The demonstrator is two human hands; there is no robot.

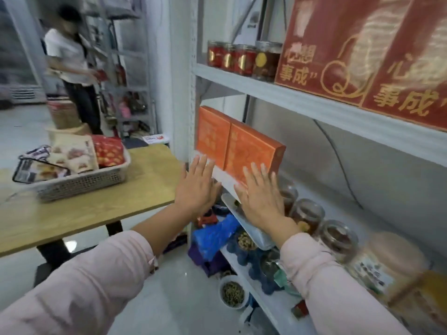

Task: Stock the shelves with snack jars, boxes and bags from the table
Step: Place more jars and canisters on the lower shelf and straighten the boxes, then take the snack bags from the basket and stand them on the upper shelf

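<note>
Found 2 orange boxes upright, side by side and touching, at the left end of the middle shelf, faces turned outward for display. Noted left hand flat, fingers straight and spread, holding nothing, fingertips at the shelf edge just below the left box. Unable to confirm contact between left fingertips and box. Noted right hand likewise flat and empty, fingers laid against the lower face of the right box. Judged a squaring-up push, done with flat palms so as to slide the boxes back flush without any grasp.

Recorded a row of clear jars on the same shelf, just right of the boxes. Judged close enough to call for care with the right wrist. Recorded red jars and 2 large cartons on the top shelf.

Observed a basket on the table, well apart to the left, holding several bags. Judged stocking part done, with those bags outstanding. Logged a second person at the far racks, apparently not involved here.
</note>
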